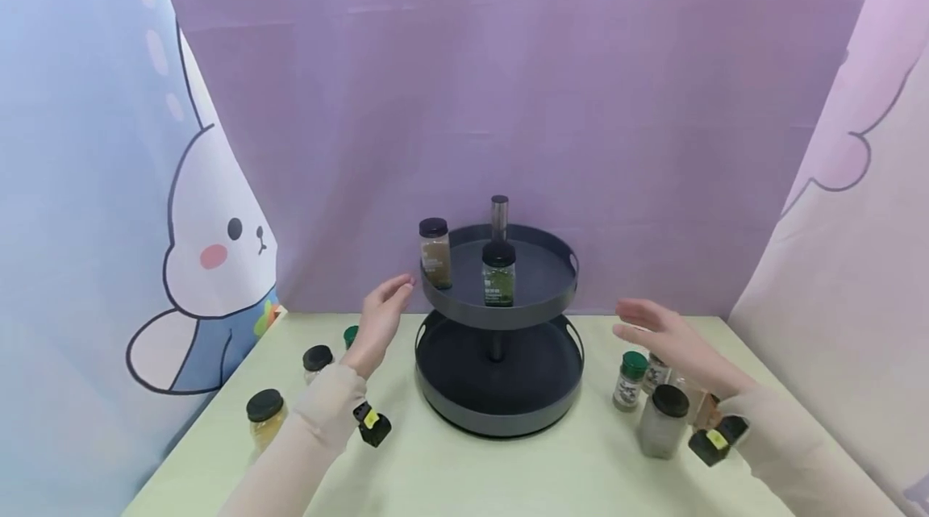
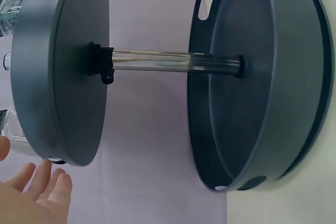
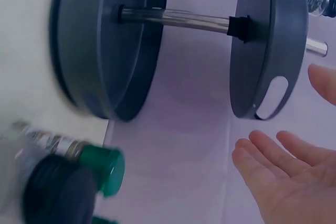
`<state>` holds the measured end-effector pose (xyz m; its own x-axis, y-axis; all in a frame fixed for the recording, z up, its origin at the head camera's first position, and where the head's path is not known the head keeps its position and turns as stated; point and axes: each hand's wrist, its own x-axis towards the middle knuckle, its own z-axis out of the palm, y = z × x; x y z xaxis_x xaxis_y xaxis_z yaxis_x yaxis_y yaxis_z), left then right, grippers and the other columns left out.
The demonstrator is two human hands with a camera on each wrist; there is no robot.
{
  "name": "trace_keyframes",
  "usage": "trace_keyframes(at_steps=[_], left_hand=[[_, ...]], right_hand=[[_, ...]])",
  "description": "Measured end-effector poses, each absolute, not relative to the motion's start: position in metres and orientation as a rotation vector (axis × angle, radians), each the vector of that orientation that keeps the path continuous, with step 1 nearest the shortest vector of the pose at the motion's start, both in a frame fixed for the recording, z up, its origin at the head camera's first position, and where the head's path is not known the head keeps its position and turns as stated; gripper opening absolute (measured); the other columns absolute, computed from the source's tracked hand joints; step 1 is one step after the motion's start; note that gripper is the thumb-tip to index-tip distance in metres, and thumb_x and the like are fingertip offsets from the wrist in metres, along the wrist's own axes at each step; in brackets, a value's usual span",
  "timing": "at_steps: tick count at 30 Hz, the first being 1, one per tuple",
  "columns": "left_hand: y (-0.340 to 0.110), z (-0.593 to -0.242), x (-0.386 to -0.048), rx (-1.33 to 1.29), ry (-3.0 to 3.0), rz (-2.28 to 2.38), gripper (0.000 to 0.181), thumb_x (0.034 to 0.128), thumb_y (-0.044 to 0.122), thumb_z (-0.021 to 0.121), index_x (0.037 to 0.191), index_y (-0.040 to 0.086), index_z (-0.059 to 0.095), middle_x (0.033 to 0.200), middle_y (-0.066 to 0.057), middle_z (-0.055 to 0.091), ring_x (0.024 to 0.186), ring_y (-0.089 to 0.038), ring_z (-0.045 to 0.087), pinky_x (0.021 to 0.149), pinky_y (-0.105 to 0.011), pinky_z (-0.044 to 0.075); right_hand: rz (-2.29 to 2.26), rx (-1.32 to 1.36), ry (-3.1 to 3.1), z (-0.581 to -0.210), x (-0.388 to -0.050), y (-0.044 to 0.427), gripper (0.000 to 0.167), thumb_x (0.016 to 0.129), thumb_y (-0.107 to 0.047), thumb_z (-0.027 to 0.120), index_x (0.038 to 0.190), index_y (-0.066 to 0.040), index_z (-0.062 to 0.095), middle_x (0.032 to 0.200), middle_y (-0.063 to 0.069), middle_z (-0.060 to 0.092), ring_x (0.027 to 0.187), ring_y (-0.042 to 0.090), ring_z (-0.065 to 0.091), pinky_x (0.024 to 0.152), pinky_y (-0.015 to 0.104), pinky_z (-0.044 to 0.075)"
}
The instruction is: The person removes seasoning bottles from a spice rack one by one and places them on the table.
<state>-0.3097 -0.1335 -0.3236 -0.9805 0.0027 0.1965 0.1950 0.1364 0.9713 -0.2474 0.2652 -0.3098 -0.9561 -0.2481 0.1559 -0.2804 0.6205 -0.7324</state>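
Note:
A dark grey two-tier round tray stand [image 1: 501, 425] with a metal post is in the middle of the table. On its upper tier stand a jar of brown powder [image 1: 435, 257] at the left and a jar of green herbs [image 1: 498, 283] at the front, both black-capped. My left hand [image 1: 380, 322] is just left of the upper tier, fingers extended and holding nothing; the left wrist view puts its fingertips [image 2: 44, 174] near the rim. Off to the right, my right hand [image 1: 671, 339] hovers above several jars, empty, with fingers apart from the upper tier [image 3: 270, 51].
Beneath my right hand are a green-capped bottle [image 1: 629, 381], a black-capped grey jar [image 1: 664, 423] and others partly hidden. On the left side stand a jar with yellow contents [image 1: 265, 417], another black-capped jar [image 1: 318, 360] and a green cap [image 1: 352, 335]. A purple curtain [image 1: 522, 97] hangs behind.

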Motion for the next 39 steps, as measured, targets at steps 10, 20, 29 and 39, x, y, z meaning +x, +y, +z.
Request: trace_keyframes(at_steps=[10,20,29,39], left_hand=[[-0.147,-0.328,-0.298,-0.228,-2.213,-1.985,0.039,0.0953,0.021,0.047,0.131,0.005,0.048,0.133,-0.010,0.051,0.125,-0.027,0.046,0.106,-0.036,0.037],[-0.151,-0.331,-0.295,-0.216,-2.233,-1.996,0.037,0.0947,0.022,0.048,0.128,0.007,0.050,0.132,-0.010,0.051,0.125,-0.026,0.047,0.105,-0.033,0.038],[-0.150,-0.333,-0.293,-0.237,-2.256,-1.964,0.037,0.0940,0.021,0.049,0.128,0.006,0.050,0.133,-0.014,0.051,0.122,-0.028,0.048,0.105,-0.038,0.038],[-0.147,-0.326,-0.294,-0.277,-2.310,-1.862,0.037,0.0937,0.027,0.049,0.128,0.013,0.052,0.132,-0.007,0.053,0.123,-0.024,0.047,0.106,-0.045,0.034]], right_hand=[[1.543,0.334,-2.682,-0.296,-0.291,0.239,0.077,0.091,-0.048,0.047,0.145,-0.002,0.018,0.147,0.021,0.028,0.133,0.039,0.029,0.108,0.053,0.028],[1.675,0.283,-2.643,-0.285,-0.318,0.218,0.076,0.092,-0.039,0.050,0.146,0.000,0.013,0.150,0.022,0.019,0.137,0.036,0.022,0.111,0.047,0.025],[1.669,0.273,-2.638,-0.281,-0.328,0.201,0.068,0.093,-0.018,0.048,0.144,0.005,0.010,0.149,0.025,0.017,0.138,0.036,0.017,0.112,0.048,0.021],[1.723,0.315,-2.648,-0.283,-0.331,0.201,0.063,0.094,-0.010,0.039,0.144,0.005,0.002,0.151,0.022,0.009,0.140,0.033,0.010,0.112,0.045,0.022]])
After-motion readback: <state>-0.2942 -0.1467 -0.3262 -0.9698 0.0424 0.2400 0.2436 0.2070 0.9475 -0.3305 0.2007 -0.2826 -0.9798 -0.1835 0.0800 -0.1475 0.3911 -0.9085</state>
